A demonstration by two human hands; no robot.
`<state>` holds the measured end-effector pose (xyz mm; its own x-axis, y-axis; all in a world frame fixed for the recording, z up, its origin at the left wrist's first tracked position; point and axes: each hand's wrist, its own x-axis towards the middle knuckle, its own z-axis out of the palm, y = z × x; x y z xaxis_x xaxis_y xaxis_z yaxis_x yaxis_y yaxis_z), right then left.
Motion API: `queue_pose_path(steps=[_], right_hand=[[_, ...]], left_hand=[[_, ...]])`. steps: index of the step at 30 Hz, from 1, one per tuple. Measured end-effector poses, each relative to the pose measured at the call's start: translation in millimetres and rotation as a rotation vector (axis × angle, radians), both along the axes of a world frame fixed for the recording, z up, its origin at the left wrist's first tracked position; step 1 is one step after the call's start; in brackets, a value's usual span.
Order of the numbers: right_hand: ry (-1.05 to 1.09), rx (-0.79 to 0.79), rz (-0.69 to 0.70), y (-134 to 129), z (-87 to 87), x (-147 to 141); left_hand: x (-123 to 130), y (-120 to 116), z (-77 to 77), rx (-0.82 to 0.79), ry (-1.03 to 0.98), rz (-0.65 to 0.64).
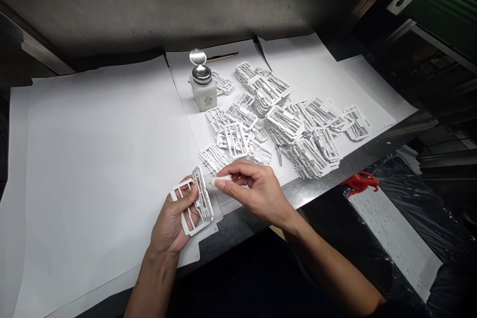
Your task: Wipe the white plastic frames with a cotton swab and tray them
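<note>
Two slotted parts are gripped in the left hand: a slotted white frame, laid over the fingers, and a tilted frame, steadied by the thumb. Whether the tilted part is one frame or several cannot be determined. A small white piece is pinched between thumb and forefinger of the right hand; its material cannot be identified.

The governing relation is the narrow gap between the white piece and the tilted frame. The frame is located just to the left of the right fingertips, its broad face turned toward them. Its long axis is directed from the far left to the near right, across the line of the white piece, which is pointed roughly sideways at the frame's far half. The frame is supported by the left hand alone; no contact by the right hand is seen.

Beyond the hands, loose frames are heaped on white paper, nearer the right hand. A small metal tip is placed among the heaps. Behind them a bottle is positioned, its metal lid raised.
</note>
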<state>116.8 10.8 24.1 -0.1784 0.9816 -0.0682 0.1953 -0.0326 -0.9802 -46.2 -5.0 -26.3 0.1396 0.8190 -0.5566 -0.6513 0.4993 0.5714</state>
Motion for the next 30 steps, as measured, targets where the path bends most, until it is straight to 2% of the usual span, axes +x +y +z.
queue_pose_path(steps=[5, 8, 10, 15, 19, 24, 28, 30], right_hand=[[-0.104, 0.079, 0.177, -12.4, 4.1, 1.9], [-0.198, 0.038, 0.274, -18.6, 5.3, 10.2], [-0.191, 0.018, 0.255, -16.8, 5.1, 13.0], [-0.084, 0.089, 0.084, 4.0, 1.1, 2.4], [-0.140, 0.077, 0.131, 11.8, -1.6, 5.1], [-0.218, 0.061, 0.065, -7.1, -1.3, 11.7], [-0.250, 0.162, 0.248, -32.9, -4.5, -8.9], [-0.297, 0.198, 0.265, -39.5, -8.2, -15.9]], left_hand=[[0.5, 0.5, 2.6, 0.011, 0.072, 0.014], [-1.6, 0.0, 6.3, 0.011, 0.112, 0.044], [-2.8, -1.0, 8.9, 0.008, 0.149, 0.038], [-2.0, -3.8, 13.9, 0.054, 0.212, -0.048], [-3.1, -4.8, 15.2, 0.026, 0.265, -0.012], [-3.2, -3.3, 18.3, 0.012, 0.438, 0.085], [1.6, -2.1, 21.8, 0.050, 0.586, 0.149], [2.2, -2.4, 22.4, 0.068, 0.637, 0.154]])
